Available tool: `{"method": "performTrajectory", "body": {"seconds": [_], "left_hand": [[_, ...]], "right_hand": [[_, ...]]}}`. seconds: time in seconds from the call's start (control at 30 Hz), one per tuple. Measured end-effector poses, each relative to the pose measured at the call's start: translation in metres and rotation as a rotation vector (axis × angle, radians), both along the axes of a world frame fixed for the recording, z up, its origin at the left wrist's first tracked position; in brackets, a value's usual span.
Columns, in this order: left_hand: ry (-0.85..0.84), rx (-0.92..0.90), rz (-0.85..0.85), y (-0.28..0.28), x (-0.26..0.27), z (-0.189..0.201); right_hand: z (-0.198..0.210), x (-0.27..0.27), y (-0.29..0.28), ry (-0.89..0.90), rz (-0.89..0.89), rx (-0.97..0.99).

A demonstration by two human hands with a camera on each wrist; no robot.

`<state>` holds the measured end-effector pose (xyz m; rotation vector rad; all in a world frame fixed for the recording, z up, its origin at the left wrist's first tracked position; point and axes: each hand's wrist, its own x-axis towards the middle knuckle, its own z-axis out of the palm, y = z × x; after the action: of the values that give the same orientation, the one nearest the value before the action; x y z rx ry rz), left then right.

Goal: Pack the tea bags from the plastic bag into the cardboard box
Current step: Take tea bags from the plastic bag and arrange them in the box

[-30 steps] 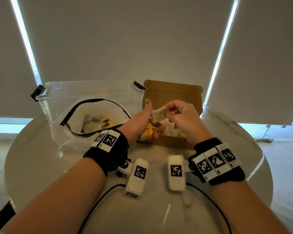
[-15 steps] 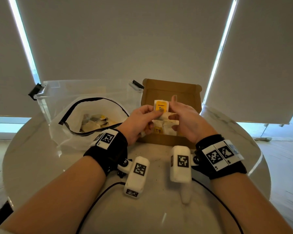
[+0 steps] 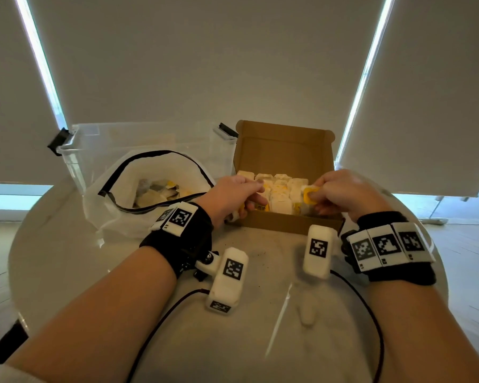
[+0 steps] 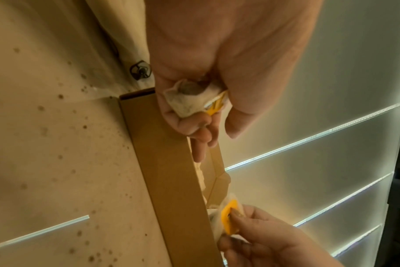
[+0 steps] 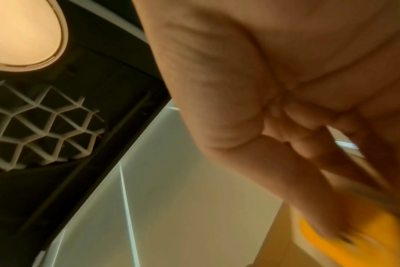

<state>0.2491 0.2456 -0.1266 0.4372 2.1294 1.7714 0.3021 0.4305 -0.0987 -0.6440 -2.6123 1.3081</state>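
An open cardboard box (image 3: 284, 225) stands mid-table, its lid upright, with rows of white and yellow tea bags (image 3: 281, 193) inside. My left hand (image 3: 234, 196) reaches over the box's left front corner, its curled fingers holding a crumpled tea bag (image 4: 192, 102). At the right side of the box, my right hand (image 3: 340, 193) pinches a tea bag by its yellow tag (image 3: 310, 196), just above the packed rows. The same yellow tag (image 4: 228, 221) shows in the left wrist view at the box's front wall (image 4: 169, 180). A white plastic bag (image 3: 150, 194) with more tea bags lies to the left.
A clear plastic bin (image 3: 138, 145) stands behind the bag. Black cables (image 3: 371, 313) trail across the round white table (image 3: 274, 341) near me. Closed blinds hang behind the table.
Both hands came down from in front of the lid to the box's opening and moved apart. The right hand took the yellow-tagged bag to the right side.
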Motion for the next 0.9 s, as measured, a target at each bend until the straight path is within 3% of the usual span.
{"method": "performTrajectory", "body": {"seconds": [0.1, 0.23, 0.43, 0.6, 0.73, 0.8, 0.9], "left_hand": [[-0.025, 0.014, 0.004, 0.001, 0.0, 0.001], [-0.031, -0.005, 0.012, 0.002, 0.0, 0.0], [-0.11, 0.028, 0.02, 0.003, 0.003, 0.004], [-0.377, 0.491, -0.035, -0.002, 0.006, 0.008], [-0.43, 0.816, -0.079, -0.005, 0.009, 0.014], [-0.369, 0.818, -0.072, -0.003, 0.008, 0.014], [-0.205, 0.664, 0.002, 0.001, 0.005, 0.011]], "right_hand": [[-0.002, -0.006, -0.002, -0.181, 0.033, 0.071], [-0.011, -0.018, -0.005, -0.246, 0.02, 0.199], [-0.025, -0.03, -0.008, -0.161, 0.015, 0.181], [-0.023, -0.024, -0.004, -0.085, 0.029, 0.089], [-0.014, -0.013, -0.002, 0.175, -0.027, 0.098], [-0.008, -0.006, -0.008, 0.297, 0.018, 0.058], [-0.002, 0.003, -0.025, 0.323, 0.183, -0.008]]}}
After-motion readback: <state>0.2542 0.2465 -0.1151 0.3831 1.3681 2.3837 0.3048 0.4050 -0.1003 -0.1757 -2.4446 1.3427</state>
